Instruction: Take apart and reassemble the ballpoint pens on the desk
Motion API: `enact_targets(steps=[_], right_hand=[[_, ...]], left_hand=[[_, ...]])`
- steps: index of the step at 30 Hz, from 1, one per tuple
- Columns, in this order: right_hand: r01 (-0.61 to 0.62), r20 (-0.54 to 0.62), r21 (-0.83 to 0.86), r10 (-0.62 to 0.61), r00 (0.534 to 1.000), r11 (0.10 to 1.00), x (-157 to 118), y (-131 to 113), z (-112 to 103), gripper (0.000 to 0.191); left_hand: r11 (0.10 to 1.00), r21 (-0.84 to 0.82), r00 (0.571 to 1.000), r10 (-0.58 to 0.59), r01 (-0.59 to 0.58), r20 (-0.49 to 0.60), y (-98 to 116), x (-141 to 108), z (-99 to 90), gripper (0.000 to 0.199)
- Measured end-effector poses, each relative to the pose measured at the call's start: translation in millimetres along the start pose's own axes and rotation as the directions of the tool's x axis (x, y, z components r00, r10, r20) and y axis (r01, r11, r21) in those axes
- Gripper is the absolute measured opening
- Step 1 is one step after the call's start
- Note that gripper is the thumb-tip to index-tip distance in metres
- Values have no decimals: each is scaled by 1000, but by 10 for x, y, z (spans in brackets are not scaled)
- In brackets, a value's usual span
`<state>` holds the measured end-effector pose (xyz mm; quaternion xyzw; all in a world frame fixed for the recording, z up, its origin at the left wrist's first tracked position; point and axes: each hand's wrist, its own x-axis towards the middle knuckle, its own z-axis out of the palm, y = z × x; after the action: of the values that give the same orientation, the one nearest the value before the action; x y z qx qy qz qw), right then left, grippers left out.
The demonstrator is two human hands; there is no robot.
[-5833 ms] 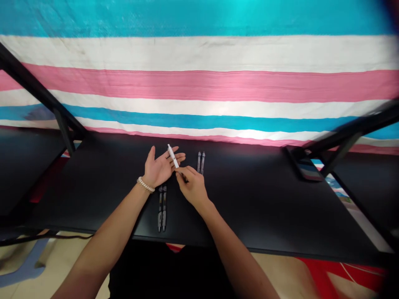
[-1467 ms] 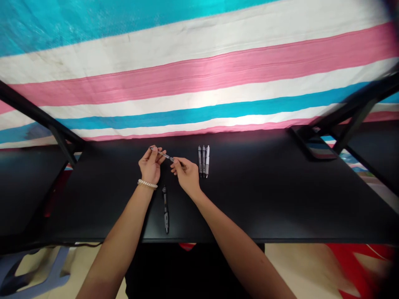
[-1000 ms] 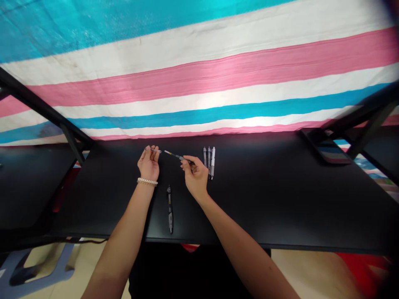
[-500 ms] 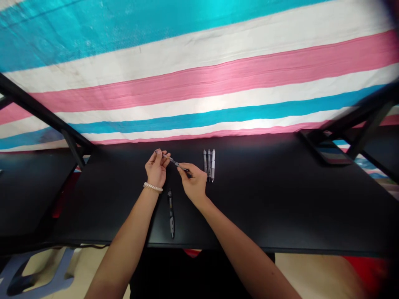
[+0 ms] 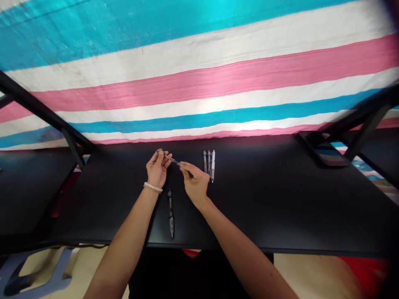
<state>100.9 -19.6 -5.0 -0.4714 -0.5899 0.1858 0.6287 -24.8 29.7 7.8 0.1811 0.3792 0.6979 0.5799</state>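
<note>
A slim pen (image 5: 173,160) slants between my two hands above the black table. My left hand (image 5: 156,169), with a pale beaded bracelet at the wrist, pinches its upper-left end between thumb and fingers. The other end sits in the fingertips of my right hand (image 5: 196,182), which partly hide it. Below the hands a dark pen with a grey grip (image 5: 171,214) lies lengthwise on the table. Just beyond my right hand, two dark pens (image 5: 207,161) and a white pen (image 5: 213,162) lie side by side.
The black table (image 5: 264,199) spans the view. A dark flat device, perhaps a phone or tablet (image 5: 332,154), is at the right by a black frame leg. A striped tarp (image 5: 199,83) rises behind the table. A blue-grey plastic stool (image 5: 56,278) stands at lower left.
My right hand has shifted slightly right and its grip on the pen's end has changed; the dark end below its fingers no longer shows. My left hand stays nearly in place.
</note>
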Motion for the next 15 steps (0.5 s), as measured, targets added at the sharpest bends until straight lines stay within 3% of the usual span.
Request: enact_targets(steps=[5,13,15], right_hand=[[-68,22,3,68,997,998,-4,-3,-3,19],[-44,44,-1,44,998,999,-4,7,-6,19],[-90,55,-8,90,994,996,-4,7,-3,16]], left_hand=[[1000,7,1000,-30,30,8,7,13,-3,25],[995,23,995,-93,93,42,-7,3,-7,22],[995,21,994,-94,93,53,-10,1,-6,23]])
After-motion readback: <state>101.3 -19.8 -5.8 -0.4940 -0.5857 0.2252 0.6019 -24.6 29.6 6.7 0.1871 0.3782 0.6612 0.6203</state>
